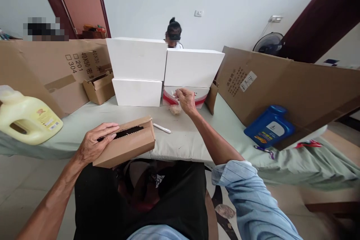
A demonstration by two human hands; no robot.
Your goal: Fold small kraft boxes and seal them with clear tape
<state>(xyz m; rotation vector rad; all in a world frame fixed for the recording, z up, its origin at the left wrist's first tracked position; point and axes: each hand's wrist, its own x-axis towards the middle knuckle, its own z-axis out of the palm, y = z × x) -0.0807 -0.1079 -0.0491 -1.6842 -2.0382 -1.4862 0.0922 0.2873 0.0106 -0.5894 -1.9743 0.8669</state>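
My left hand (94, 142) grips a small brown cardboard box (128, 143) at the table's near edge, fingers curled over its top flap, which stands slightly ajar with a dark slot showing. My right hand (185, 99) reaches out over the table toward the red-and-white box (197, 95), its fingers pinched together on something small that I cannot make out. A crumpled clear bag (175, 110) lies just below that hand. A white pen-like stick (162, 128) rests on the cloth between the two hands.
Three white boxes (137, 58) are stacked at the back. An open small carton (99, 87) sits at left, a pale yellow jug (26, 118) far left, a blue jug (270, 125) at right. Large cardboard sheets (281, 82) wall both sides. A person sits behind the stack.
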